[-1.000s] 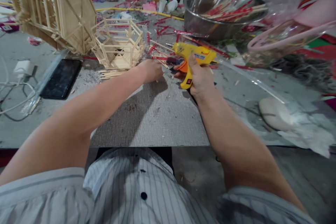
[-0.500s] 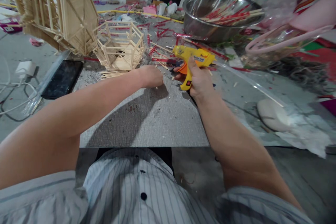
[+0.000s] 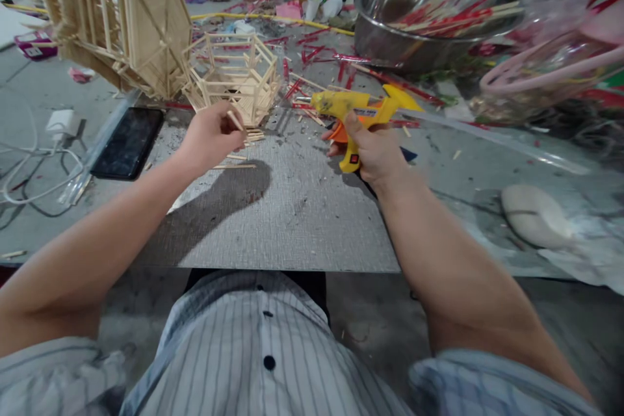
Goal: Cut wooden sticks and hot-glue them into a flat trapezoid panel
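Observation:
My left hand (image 3: 210,140) is closed on a short wooden stick (image 3: 235,119), pinched between thumb and fingers. It hovers in front of a small open frame of wooden sticks (image 3: 253,88), hiding part of its lower left side. Several loose sticks (image 3: 234,166) lie on the table just beyond and beside this hand. My right hand (image 3: 383,153) grips a yellow hot glue gun (image 3: 350,103) by its handle, fingers around the orange trigger. The nozzle points left, and a long clear glue stick (image 3: 497,138) trails from its back. To the left stands a larger, tilted hexagonal wooden stick structure (image 3: 156,26).
A black phone (image 3: 127,143) and a white charger with cable (image 3: 63,125) lie at the left. Behind the glue gun stands a steel bowl (image 3: 390,45) with red-wrapped sticks. A pink-handled basket (image 3: 536,71) and a pale rounded object (image 3: 533,211) are at the right.
My left hand has moved left, from near the glue gun to the front of the small frame, with a stick now visible in it. The glue gun has tilted slightly in my right hand.

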Demonstrator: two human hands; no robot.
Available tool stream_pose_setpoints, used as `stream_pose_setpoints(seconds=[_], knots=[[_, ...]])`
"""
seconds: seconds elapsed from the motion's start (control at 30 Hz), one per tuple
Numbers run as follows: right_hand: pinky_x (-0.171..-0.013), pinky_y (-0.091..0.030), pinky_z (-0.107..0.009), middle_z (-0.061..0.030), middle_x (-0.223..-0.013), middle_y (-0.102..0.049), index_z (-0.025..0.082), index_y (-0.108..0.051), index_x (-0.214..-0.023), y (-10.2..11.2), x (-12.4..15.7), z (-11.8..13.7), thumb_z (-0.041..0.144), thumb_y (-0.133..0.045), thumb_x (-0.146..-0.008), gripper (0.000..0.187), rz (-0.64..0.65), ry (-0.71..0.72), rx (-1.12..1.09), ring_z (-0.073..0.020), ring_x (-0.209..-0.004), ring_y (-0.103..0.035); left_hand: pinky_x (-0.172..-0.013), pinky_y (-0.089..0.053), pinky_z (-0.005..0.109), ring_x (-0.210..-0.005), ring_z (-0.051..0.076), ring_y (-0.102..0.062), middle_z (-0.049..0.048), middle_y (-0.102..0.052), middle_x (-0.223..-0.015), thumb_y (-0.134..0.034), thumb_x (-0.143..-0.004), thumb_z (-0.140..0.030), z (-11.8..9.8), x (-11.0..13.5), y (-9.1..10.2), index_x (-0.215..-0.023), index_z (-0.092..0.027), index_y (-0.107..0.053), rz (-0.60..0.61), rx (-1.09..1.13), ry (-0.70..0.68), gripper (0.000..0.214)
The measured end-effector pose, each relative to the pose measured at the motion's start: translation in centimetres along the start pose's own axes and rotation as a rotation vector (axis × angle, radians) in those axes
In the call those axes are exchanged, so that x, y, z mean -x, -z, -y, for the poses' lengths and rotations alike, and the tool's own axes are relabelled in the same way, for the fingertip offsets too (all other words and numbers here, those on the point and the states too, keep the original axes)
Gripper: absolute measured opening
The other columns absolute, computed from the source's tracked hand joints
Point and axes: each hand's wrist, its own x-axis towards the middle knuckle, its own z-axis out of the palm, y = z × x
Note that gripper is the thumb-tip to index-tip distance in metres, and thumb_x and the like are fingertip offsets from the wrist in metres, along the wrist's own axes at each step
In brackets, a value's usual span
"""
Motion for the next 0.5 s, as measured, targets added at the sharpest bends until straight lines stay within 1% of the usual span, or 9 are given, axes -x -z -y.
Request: stream_pose_setpoints(seconds=[0.1,0.17,0.23,0.33,0.43,0.5], knots=[[-0.040,-0.045,-0.023,-0.0009,-0.065,-0.070,0.023,-0.067,-0.078,-0.4,0.6,-0.1,0.061,-0.084,-0.069,0.043,0.086,0.008,0.034,-0.0102,-0.043,-0.055,-0.067,-0.053,0.024,-0.065,0.011,-0.066,-0.0025,-0.063,-0.067,-0.067,-0.074,-0.011,0.8,1.6,0.6,-0.081,-0.020,-0.054,-0.024,0.324,0.193,0.017],[-0.039,-0.044,-0.023,-0.0009,-0.065,-0.071,0.023,-0.068,-0.074,-0.5,0.9,0.0,0.063,-0.086,-0.065,0.045,0.156,0.023,0.070,-0.0093,-0.042,-0.053,-0.064,-0.053,0.023,-0.063,0.011,-0.066,-0.0018,-0.065,-0.068,-0.072,-0.074,-0.014,0.9,2.0,0.4,-0.079,-0.020,-0.053,-0.019,0.462,0.271,0.020],[-0.038,-0.043,-0.022,-0.0005,-0.065,-0.071,0.023,-0.068,-0.071,-0.6,1.2,0.2,0.064,-0.086,-0.063,0.045,0.199,0.034,0.099,-0.0090,-0.042,-0.052,-0.061,-0.053,0.022,-0.059,0.010,-0.065,-0.0015,-0.066,-0.068,-0.074,-0.075,-0.018,0.8,2.0,0.2,-0.076,-0.020,-0.053,-0.011,0.560,0.311,0.021],[-0.036,-0.040,-0.023,0.0006,-0.060,-0.069,0.023,-0.069,-0.072,-0.8,1.6,0.5,0.064,-0.088,-0.060,0.047,0.200,0.031,0.085,-0.0088,-0.039,-0.049,-0.054,-0.051,0.021,-0.051,0.008,-0.060,-0.0026,-0.065,-0.065,-0.073,-0.079,-0.023,0.8,1.8,0.1,-0.073,-0.020,-0.053,-0.018,0.635,0.357,0.021],[-0.035,-0.037,-0.023,0.0022,-0.056,-0.066,0.023,-0.068,-0.072,-1.0,2.0,0.9,0.062,-0.090,-0.058,0.046,0.192,0.010,0.060,-0.0084,-0.036,-0.047,-0.050,-0.047,0.019,-0.046,0.006,-0.054,-0.0035,-0.062,-0.062,-0.070,-0.083,-0.027,1.1,1.6,0.3,-0.071,-0.020,-0.051,-0.038,0.612,0.407,0.024],[-0.035,-0.035,-0.023,0.0016,-0.056,-0.066,0.023,-0.068,-0.072,-1.1,2.2,1.0,0.062,-0.090,-0.059,0.047,0.211,0.016,0.057,-0.0078,-0.036,-0.045,-0.049,-0.045,0.018,-0.046,0.006,-0.054,-0.0033,-0.062,-0.061,-0.069,-0.086,-0.030,1.3,1.5,0.4,-0.072,-0.020,-0.051,-0.045,0.587,0.421,0.025]])
